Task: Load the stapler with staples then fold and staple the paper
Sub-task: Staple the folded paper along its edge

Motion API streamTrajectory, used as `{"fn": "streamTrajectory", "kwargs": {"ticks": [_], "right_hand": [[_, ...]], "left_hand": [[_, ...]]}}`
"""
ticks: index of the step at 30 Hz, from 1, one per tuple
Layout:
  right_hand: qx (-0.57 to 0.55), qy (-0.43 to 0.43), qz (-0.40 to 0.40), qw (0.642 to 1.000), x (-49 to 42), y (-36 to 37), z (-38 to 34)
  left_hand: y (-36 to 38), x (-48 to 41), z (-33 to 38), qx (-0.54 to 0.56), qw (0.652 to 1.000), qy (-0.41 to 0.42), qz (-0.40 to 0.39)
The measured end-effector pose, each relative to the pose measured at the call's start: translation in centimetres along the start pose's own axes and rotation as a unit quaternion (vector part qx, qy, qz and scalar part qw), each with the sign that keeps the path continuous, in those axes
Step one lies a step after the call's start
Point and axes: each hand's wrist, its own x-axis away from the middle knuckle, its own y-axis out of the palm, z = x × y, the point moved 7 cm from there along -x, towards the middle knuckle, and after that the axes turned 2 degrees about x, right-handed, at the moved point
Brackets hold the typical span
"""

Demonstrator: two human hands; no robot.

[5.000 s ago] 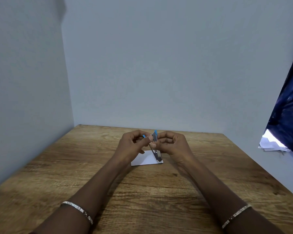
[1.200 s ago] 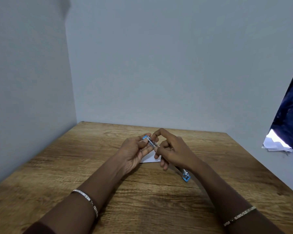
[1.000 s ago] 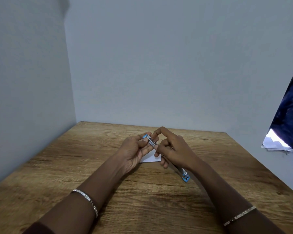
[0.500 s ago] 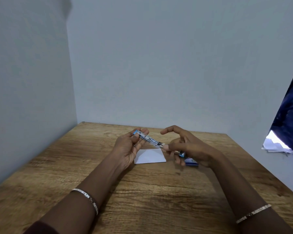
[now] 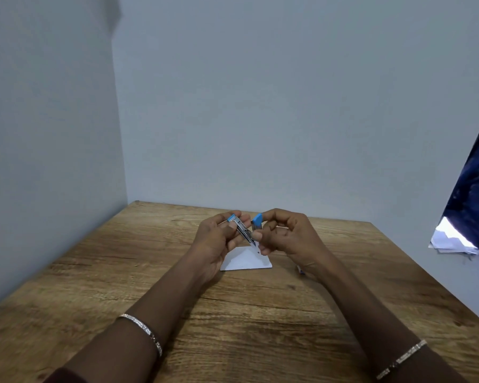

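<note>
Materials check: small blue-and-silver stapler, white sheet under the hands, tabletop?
Small blue-and-silver stapler: body looks like bare metal, shiny grey; end caps look like matte blue plastic. White rectangular paper sheet: thin, flat, matte, probably plain paper. Brown wood-grain table: printed-looking grain with low sheen, likely laminate rather than solid wood; can't confirm.

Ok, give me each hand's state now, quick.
Left hand: closed on one arm of the opened stapler.
Right hand: closed on its blue-tipped other arm.

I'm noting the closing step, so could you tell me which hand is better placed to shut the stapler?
Probably the right hand: it pinches the raised blue top of the stapler, while the left hand holds its base.
</note>
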Motion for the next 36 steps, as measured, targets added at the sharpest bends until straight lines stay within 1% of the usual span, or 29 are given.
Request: {"fn": "streamTrajectory", "kwargs": {"ticks": [3,4,5,8,9,12,13,15,17,20,26,29,31,32,33,34,35,36], "right_hand": [[0.095,-0.018,0.046,0.994,-0.1,-0.9,0.4],[0.112,-0.013,0.061,0.992,-0.1,-1.1,0.5],[0.105,-0.001,0.067,0.992,0.0,-1.2,0.7],[0.016,0.049,0.049,0.997,0.1,-0.9,1.9],[0.002,0.065,0.047,0.997,0.1,-0.8,2.2],[-0.004,0.081,0.039,0.996,0.2,-0.5,2.5],[0.001,0.076,0.038,0.996,0.1,-0.6,2.4],[0.025,0.063,0.038,0.997,0.1,-0.9,2.1],[0.055,0.052,0.038,0.996,0.0,-1.1,1.9],[0.064,0.044,0.043,0.996,0.1,-1.1,2.1],[0.063,0.024,0.06,0.996,0.3,-1.1,2.1],[0.04,0.044,0.055,0.997,0.2,-0.9,2.5],[0.02,0.078,0.062,0.995,0.1,-0.6,3.1],[0.024,0.102,0.073,0.992,0.0,-0.7,3.5],[0.039,0.13,0.084,0.987,0.0,-0.8,4.1],[0.063,0.16,0.092,0.981,0.0,-1.0,4.8],[0.092,0.188,0.098,0.973,0.1,-1.2,5.3],[0.133,0.207,0.106,0.963,0.2,-1.5,5.6]], "left_hand": [[0.8,0.6,-0.2,-0.037,0.999,0.003,-0.035],[1.0,0.7,-0.2,-0.058,0.997,0.004,-0.049],[1.3,0.9,-0.3,-0.077,0.995,0.006,-0.063],[2.1,1.2,-0.2,-0.104,0.99,0.005,-0.092],[2.3,1.2,-0.1,-0.106,0.99,-0.001,-0.096],[2.9,1.7,0.1,-0.112,0.987,-0.023,-0.112],[3.2,2.0,0.2,-0.128,0.984,-0.018,-0.125],[3.7,2.7,0.4,-0.185,0.972,0.017,-0.146],[3.6,2.9,0.8,-0.221,0.964,0.057,-0.135],[3.3,2.6,1.1,-0.241,0.96,0.083,-0.112],[3.0,2.5,0.9,-0.272,0.95,0.095,-0.118],[2.7,2.1,0.8,-0.259,0.955,0.077,-0.122],[2.3,1.8,0.9,-0.273,0.954,0.072,-0.097],[1.8,1.7,1.1,-0.303,0.947,0.086,-0.064],[1.1,1.6,1.6,-0.356,0.927,0.114,-0.017],[0.3,1.6,2.2,-0.427,0.892,0.144,0.034],[-0.4,1.6,2.9,-0.512,0.84,0.163,0.079],[-1.0,1.5,3.2,-0.593,0.781,0.158,0.112]]}}
